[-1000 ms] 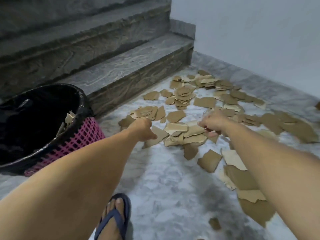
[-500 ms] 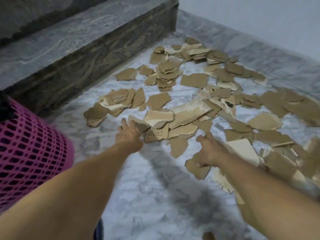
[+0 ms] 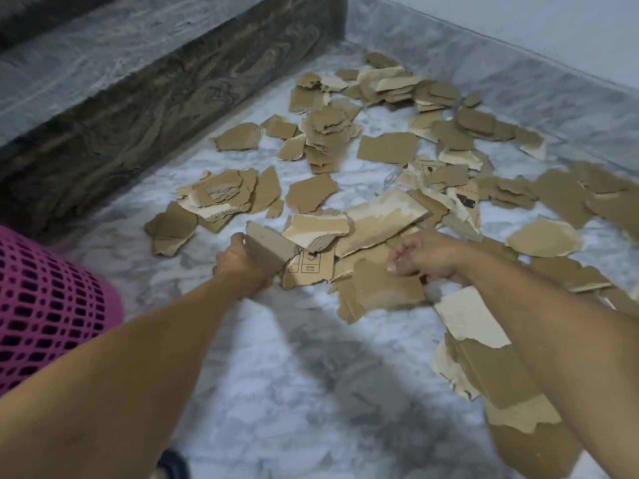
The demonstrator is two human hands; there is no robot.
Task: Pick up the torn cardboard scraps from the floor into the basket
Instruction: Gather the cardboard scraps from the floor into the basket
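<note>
Both hands grip cardboard scraps (image 3: 380,216) on the marble floor (image 3: 294,375) beside a pink basket (image 3: 52,305).

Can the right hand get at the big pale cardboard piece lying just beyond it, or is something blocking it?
Probably yes. The right hand hovers just short of the large pale torn cardboard piece, which lies on top of the pile with nothing over it. The left hand grips a separate grey-brown scrap off to the side.

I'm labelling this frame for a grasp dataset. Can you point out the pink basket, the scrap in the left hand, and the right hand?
pink basket (image 3: 45,305): head view, mesh wall.
scrap (image 3: 268,248): head view, grey face.
left hand (image 3: 235,261): head view, back.
right hand (image 3: 427,254): head view, back.
</note>
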